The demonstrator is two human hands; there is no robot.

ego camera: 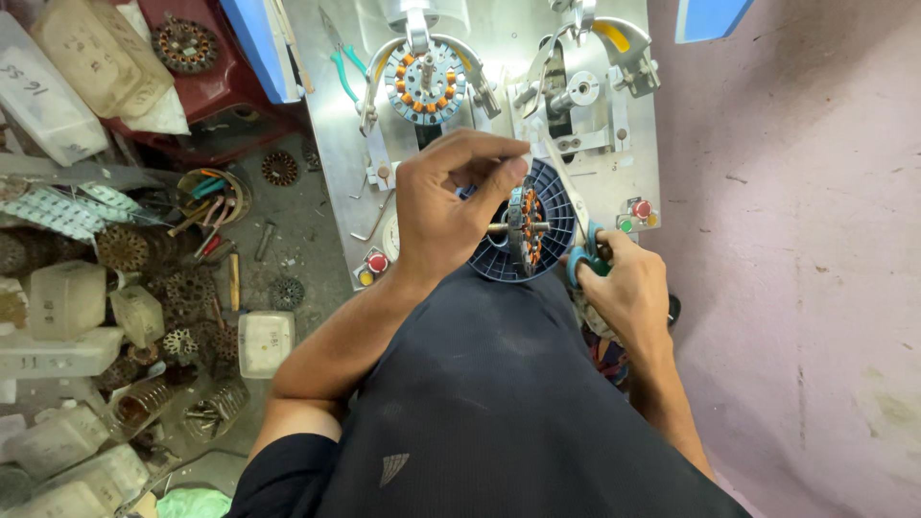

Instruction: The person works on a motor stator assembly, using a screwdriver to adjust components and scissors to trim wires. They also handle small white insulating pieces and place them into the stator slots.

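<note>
Left hand [443, 206] is pinching the wound motor core [527, 228], held on its blue round holder [559, 206] in front of the winding machine [499, 105]. Right hand [628, 288] grips green-handled scissors [581, 251] just beside it.

A round wound stator with orange slots [425, 82] is sitting clamped on the grey metal winding machine [336, 144] at top centre. Translucent plastic tubs [65, 299] are crowding the left edge, rusty stator cores [123, 247] are lying among them, and a pink wall [796, 240] is filling the right.
</note>
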